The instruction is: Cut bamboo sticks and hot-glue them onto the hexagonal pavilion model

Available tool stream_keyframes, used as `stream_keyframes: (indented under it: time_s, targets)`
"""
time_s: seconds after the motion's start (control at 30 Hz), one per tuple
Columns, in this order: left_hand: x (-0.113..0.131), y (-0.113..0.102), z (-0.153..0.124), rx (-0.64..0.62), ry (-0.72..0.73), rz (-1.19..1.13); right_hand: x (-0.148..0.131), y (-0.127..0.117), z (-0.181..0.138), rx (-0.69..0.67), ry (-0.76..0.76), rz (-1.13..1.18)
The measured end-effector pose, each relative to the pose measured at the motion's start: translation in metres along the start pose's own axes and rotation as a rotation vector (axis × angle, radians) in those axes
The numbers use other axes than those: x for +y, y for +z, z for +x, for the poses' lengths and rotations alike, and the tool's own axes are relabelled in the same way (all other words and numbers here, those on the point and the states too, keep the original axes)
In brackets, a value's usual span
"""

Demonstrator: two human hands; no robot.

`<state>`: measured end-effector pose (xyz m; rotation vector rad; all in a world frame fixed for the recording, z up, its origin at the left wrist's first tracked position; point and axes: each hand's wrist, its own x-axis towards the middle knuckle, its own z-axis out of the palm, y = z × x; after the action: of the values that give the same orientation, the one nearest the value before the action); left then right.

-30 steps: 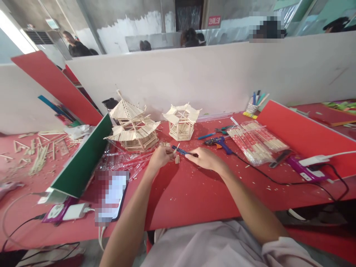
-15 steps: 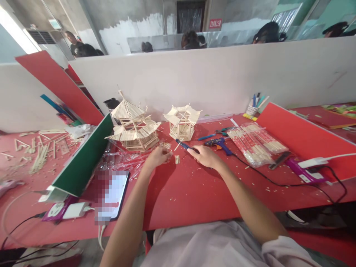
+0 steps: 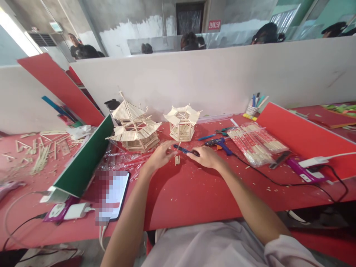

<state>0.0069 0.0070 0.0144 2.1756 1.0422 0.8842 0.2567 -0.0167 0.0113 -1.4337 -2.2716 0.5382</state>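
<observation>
My right hand [image 3: 206, 156] is closed around a slim dark blue hand tool [image 3: 184, 149]; its exact kind is hard to make out. At the tool's far end a short wooden stick [image 3: 179, 145] shows. Close to that tip is my left hand [image 3: 161, 157], its thumb and forefinger apart and nothing visible between them. A small piece made of short wooden sticks [image 3: 177, 160] lies on the red tabletop just below the tool. Beyond my hands stand a hexagonal stick pavilion [image 3: 183, 122] and, to its left, a taller two-tiered stick pavilion [image 3: 135, 128].
Right of my hand lie a blue glue gun [image 3: 222, 144], pliers [image 3: 222, 131] and bagged wooden sticks [image 3: 250, 144]. A phone [image 3: 115, 196] and a green board [image 3: 83, 159] are on the left. Loose sticks [image 3: 41, 155] lie beyond that board. A pale partition [image 3: 211, 74] runs behind.
My left hand's fingers have spread and moved slightly up toward the tool's tip. The stick at the tip has turned more upright and shifted a little to the right.
</observation>
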Motion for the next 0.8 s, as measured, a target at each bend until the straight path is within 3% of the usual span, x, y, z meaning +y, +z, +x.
stream_keyframes:
  time_s: [0.3, 0.57, 0.8]
  targets:
    - [-0.008, 0.003, 0.0, -0.099, -0.048, -0.103, -0.006, 0.005, 0.001, -0.024, -0.034, -0.087]
    - [-0.013, 0.002, 0.001, -0.1, -0.02, -0.11, -0.002, 0.014, 0.004, -0.026, -0.031, -0.181]
    - [-0.01, -0.004, 0.0, -0.082, -0.122, -0.231, -0.007, 0.023, 0.012, 0.001, -0.007, -0.233]
